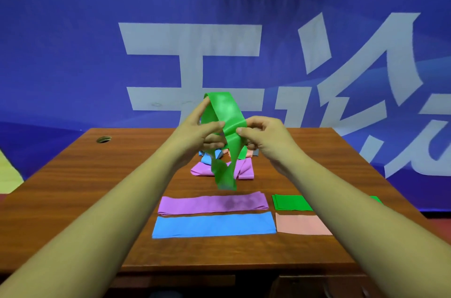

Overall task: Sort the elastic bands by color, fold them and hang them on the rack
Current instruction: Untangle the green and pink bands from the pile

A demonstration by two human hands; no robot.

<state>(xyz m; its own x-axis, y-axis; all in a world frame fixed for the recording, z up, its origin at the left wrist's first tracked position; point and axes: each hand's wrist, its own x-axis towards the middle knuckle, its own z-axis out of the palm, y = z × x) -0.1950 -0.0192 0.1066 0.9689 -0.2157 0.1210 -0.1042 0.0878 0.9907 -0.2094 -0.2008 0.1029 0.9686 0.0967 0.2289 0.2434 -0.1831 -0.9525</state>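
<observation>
Green band (224,112): we are holding it up over the middle of the table, well above the sorted pieces. It is looping over at the top and two strands are hanging down. The lowest end is blurring, so we cannot make out its edge.
Left hand (195,132): it is pinching the left side of the green band, with one finger reaching up along the loop. The lower fingers are partly hiding behind the strand.
Right hand (263,136): it is pinching the right edge of the green band between thumb and curled fingers. The fingertips behind the band are not showing.
Hands together: they are working close to each other, only the band's width apart.
Loose pile (240,169): purple, blue, pink and green pieces are lying in a heap at the far middle of the table. Our hands and the hanging strands are covering much of it, so we cannot count them.
Purple strip (212,203): it is lying flat near us, with the blue strip (214,224) just beside it on the near side.
Folded green piece (291,202): it is lying to the right of the purple strip, with our right forearm cutting off its right part.
Pink piece (302,224): it is lying to the right of the blue strip, with its right end hiding under the same forearm.
Table (73,188): a round hole (104,139) is showing at the far left.
Banner (73,54): it is hanging behind the table, its large pale characters running out of view.
</observation>
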